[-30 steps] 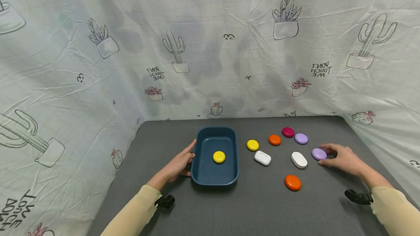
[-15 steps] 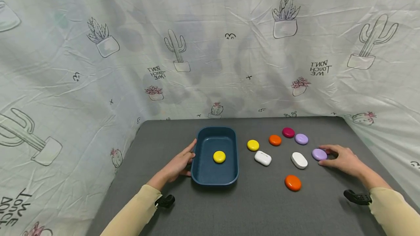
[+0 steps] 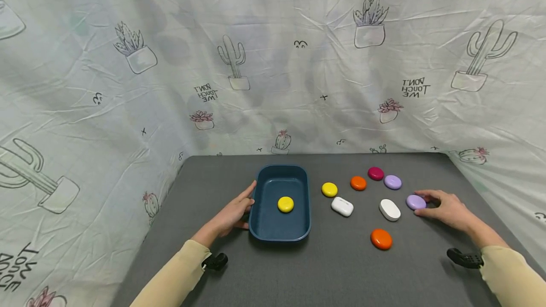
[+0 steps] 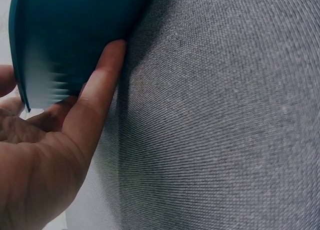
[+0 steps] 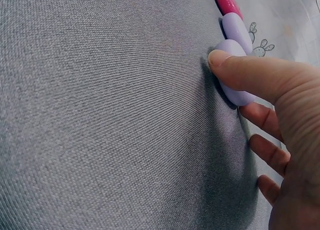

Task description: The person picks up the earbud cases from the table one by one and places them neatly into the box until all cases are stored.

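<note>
On the table's right side my right hand (image 3: 445, 208) pinches a round purple soap (image 3: 415, 202) between thumb and fingers. In the right wrist view the thumb lies over this purple soap (image 5: 235, 97), which appears to rest on the cloth. My left hand (image 3: 230, 212) touches the left wall of a dark blue rectangular tray (image 3: 279, 236) with nearly straight fingers. Seen from the left wrist, the thumb (image 4: 102, 84) lies along the tray's outer wall (image 4: 75, 29), low near the cloth; the other fingers are partly hidden. One round yellow soap (image 3: 286, 204) lies inside the tray.
Between tray and right hand lie a yellow soap (image 3: 330, 190), two white soaps (image 3: 342, 207), two orange soaps (image 3: 381, 239), a crimson soap (image 3: 376, 173) and another purple soap (image 3: 393, 182). Grey cloth (image 3: 273, 276) covers the table; a printed curtain (image 3: 273, 60) hangs behind.
The head view has shifted very slightly. Both hands stay where they were, the right one at the purple soap and the left one against the tray.
</note>
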Available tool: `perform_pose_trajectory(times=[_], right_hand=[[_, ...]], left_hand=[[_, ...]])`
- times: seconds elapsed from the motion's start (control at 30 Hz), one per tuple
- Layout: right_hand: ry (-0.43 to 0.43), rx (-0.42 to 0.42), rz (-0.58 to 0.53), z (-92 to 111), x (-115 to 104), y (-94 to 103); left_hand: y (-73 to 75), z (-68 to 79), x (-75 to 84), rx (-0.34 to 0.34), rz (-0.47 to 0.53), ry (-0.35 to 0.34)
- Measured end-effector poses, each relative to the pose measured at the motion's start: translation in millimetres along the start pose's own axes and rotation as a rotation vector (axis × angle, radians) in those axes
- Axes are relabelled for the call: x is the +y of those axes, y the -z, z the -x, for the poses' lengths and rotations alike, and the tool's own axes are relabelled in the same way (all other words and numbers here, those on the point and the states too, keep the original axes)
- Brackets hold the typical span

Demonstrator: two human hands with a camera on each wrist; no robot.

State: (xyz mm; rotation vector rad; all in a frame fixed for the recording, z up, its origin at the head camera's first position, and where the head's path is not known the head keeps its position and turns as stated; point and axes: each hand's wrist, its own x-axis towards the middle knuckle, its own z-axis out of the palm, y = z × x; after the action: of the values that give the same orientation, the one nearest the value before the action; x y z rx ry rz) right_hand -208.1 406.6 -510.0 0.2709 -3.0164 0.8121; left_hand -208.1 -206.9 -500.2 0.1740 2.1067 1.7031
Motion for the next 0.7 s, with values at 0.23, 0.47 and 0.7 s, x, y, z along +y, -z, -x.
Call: perform_pose_trajectory(times=[0.23, 0.47, 0.7], right_hand=[[0.018, 0.012, -0.005, -0.2, 1.6, -1.1], [0.026, 0.014, -0.021, -1.3, 3.0, -2.3], [0.024, 0.001, -0.047, -3.4, -2.0, 2.3]], left_hand=[[-0.6, -0.3, -0.3, 0.0, 0.006, 0.001], [-0.7, 0.1, 0.2, 0.0, 0.006, 0.004], [-0.5, -0.4, -1.0, 0.003, 0.007, 0.002]])
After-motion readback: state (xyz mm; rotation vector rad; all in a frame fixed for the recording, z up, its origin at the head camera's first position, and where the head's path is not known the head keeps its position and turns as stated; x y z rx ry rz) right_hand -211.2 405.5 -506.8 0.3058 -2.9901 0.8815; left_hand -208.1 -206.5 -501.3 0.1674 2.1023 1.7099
